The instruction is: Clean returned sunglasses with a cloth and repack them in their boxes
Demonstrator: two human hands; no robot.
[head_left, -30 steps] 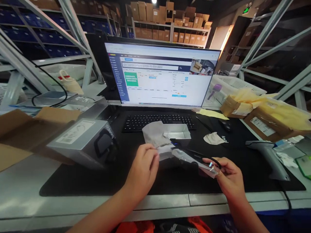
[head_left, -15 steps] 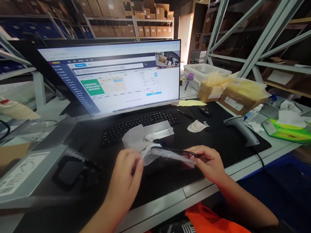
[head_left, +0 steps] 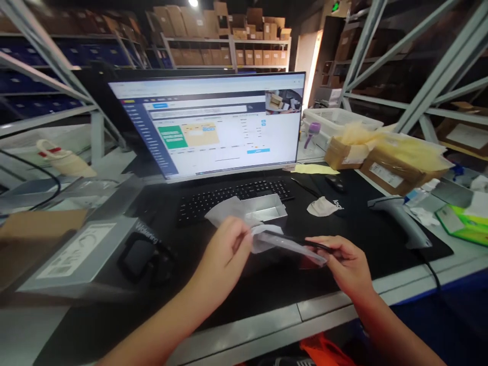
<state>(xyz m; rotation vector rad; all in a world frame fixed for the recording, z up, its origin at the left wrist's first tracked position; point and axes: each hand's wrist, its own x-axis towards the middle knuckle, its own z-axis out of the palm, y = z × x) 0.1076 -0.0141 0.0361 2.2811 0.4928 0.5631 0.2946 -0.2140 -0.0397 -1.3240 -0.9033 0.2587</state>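
Observation:
My left hand (head_left: 229,249) is closed in a pinch at the near end of a translucent plastic bag (head_left: 287,245). My right hand (head_left: 351,264) grips the bag's other end together with a slim black rod-like piece (head_left: 319,246), whose kind I cannot make out. That black piece runs along the bag's upper edge, and its left part is hidden. Just behind the hands stands a small open silver-grey box (head_left: 269,209), tilted away from view. A whitish translucent wrapping sheet (head_left: 224,211) lies against the box's left side.
A keyboard (head_left: 198,203) and monitor (head_left: 229,127) stand behind. To the right are a barcode scanner (head_left: 400,218), a mouse (head_left: 335,183) and cardboard boxes (head_left: 387,173) with yellowish bags. A grey labelled box (head_left: 110,244) sits at the left.
The view has swung left, so the scene sits farther right. My left hand has turned, its fingers now higher on the bag. Both hands keep their hold.

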